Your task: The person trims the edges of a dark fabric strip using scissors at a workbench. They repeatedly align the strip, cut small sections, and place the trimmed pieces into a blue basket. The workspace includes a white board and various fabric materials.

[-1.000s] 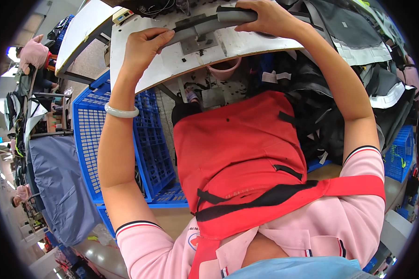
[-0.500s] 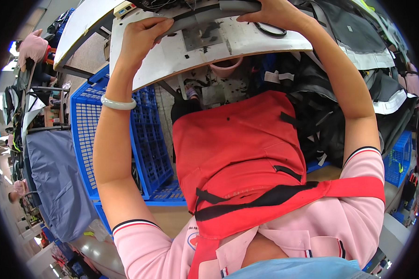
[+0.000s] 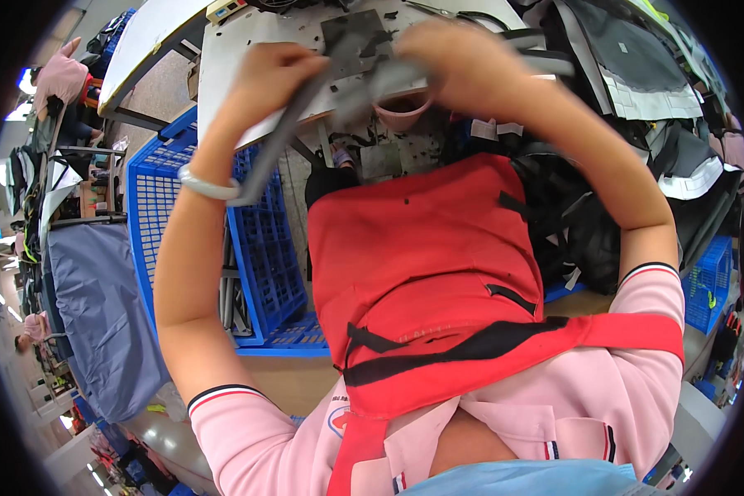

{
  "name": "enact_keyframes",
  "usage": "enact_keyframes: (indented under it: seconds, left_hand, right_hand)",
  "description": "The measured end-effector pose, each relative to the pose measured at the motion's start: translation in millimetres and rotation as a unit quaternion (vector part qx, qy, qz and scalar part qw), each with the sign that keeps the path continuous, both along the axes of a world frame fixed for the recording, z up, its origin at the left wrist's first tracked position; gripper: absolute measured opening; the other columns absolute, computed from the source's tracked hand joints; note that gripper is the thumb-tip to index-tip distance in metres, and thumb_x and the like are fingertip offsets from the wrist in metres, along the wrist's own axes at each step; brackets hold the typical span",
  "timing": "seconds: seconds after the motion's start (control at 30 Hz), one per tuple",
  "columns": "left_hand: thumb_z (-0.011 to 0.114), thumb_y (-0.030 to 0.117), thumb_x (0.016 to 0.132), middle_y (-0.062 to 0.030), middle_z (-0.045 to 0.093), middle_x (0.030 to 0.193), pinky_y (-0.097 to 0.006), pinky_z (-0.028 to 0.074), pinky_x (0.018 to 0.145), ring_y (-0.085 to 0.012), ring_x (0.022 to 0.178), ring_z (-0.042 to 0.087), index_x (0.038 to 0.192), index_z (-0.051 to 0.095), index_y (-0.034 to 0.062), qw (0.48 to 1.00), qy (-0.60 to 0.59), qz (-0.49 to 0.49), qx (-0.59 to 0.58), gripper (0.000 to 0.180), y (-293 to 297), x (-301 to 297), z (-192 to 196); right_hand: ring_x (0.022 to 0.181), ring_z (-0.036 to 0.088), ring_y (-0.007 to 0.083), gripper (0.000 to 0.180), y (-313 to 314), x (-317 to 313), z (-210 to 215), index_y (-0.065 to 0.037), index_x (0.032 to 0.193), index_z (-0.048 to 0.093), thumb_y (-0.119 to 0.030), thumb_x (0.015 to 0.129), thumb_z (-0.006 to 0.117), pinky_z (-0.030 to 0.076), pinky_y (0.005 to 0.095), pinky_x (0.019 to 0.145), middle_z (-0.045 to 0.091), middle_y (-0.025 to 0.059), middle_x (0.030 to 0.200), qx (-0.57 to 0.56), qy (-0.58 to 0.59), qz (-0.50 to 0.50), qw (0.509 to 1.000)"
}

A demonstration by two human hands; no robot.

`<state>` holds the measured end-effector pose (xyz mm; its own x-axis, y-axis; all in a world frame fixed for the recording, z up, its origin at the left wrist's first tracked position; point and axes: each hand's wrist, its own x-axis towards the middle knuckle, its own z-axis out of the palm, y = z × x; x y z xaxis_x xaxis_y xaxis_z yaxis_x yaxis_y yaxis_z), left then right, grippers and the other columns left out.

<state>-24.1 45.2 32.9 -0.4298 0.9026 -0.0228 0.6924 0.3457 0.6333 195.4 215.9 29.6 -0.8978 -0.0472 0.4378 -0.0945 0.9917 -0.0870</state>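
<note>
Above the front edge of the white work table (image 3: 231,78), both of my hands are raised and smeared by motion. My left hand (image 3: 274,83) is closed on a grey fabric strip (image 3: 283,145), which hangs down past my wrist and bracelet. My right hand (image 3: 463,70) is curled round a grey strip as well; blurred grey material shows by its fingers and ends stick out behind it. Whether this is one length or several cannot be made out. Beneath my hands, a dark grey plate (image 3: 357,41) is set in the tabletop, with black scraps around it.
Scissors (image 3: 430,10) lie at the table's far side. A pink bucket (image 3: 403,114) stands under the front edge. Blue crates (image 3: 161,223) are at my left. Black and grey bag pieces (image 3: 636,66) are heaped at right. A red apron (image 3: 422,231) covers my lap.
Both hands have come back toward me from the far part of the table, bringing the grey strip. It was stretched between them; now it hangs loose from my left hand. The scissors have come into sight.
</note>
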Motion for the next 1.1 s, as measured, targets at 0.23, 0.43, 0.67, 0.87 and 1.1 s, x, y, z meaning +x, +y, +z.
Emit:
enact_keyframes:
  seconds: [0.23, 0.43, 0.67, 0.87, 1.1]
  left_hand:
    - [0.066, 0.031, 0.09, -0.0014, 0.067, 0.078, -0.024, 0.05, 0.061, -0.0092, 0.067, 0.059, 0.103, 0.07, 0.0006, 0.973, -0.197, -0.081, 0.094, 0.034, 39, 68, -2]
    - [0.06, 0.034, 0.095, -0.0013, 0.063, 0.073, -0.019, 0.043, 0.056, -0.0066, 0.061, 0.055, 0.108, 0.067, -0.0001, 0.957, -0.282, -0.034, -0.058, 0.037, -27, 27, -20]
    - [0.071, 0.027, 0.088, 0.0026, 0.054, 0.061, -0.02, 0.033, 0.047, -0.0028, 0.052, 0.044, 0.105, 0.071, -0.0001, 0.987, -0.094, -0.01, 0.133, 0.032, -1, 14, 10]
    - [0.071, 0.027, 0.085, 0.0006, 0.058, 0.065, -0.021, 0.036, 0.051, -0.0052, 0.057, 0.047, 0.104, 0.071, -0.0026, 0.989, -0.099, 0.035, 0.102, 0.035, 6, -7, 11]
    - [0.069, 0.028, 0.086, 0.0023, 0.053, 0.06, -0.02, 0.032, 0.048, -0.0038, 0.053, 0.044, 0.103, 0.072, 0.0005, 0.99, -0.099, 0.054, 0.086, 0.032, 0, -23, 11]
  right_hand:
    - [0.088, 0.066, 0.0256, 0.01, -82, -20, -40, -0.008, 0.085, 0.058, -0.013, 0.076, 0.059, 0.051, 0.0431, 0.084, 0.067, 0.0092, 0.085, 0.093, -0.121, 0.079, 0.985]
    - [0.095, 0.062, 0.0387, 0.04, 37, 23, 12, -0.003, 0.111, 0.058, -0.016, 0.076, 0.071, 0.049, 0.0437, 0.082, 0.064, 0.0206, 0.097, -0.107, -0.065, -0.113, 0.986]
    - [0.101, 0.06, 0.0411, 0.061, 60, 26, 33, 0.003, 0.118, 0.051, -0.03, 0.075, 0.077, 0.047, 0.043, 0.087, 0.062, 0.0263, 0.104, -0.161, -0.1, -0.126, 0.974]
    - [0.102, 0.06, 0.041, 0.064, 71, 7, 26, 0.004, 0.12, 0.05, -0.035, 0.076, 0.075, 0.047, 0.0428, 0.086, 0.062, 0.0271, 0.105, -0.07, -0.069, -0.11, 0.989]
    - [0.102, 0.06, 0.0429, 0.069, 67, -9, 31, 0.004, 0.126, 0.047, -0.036, 0.077, 0.075, 0.048, 0.0451, 0.085, 0.063, 0.0284, 0.106, -0.141, -0.117, -0.116, 0.976]
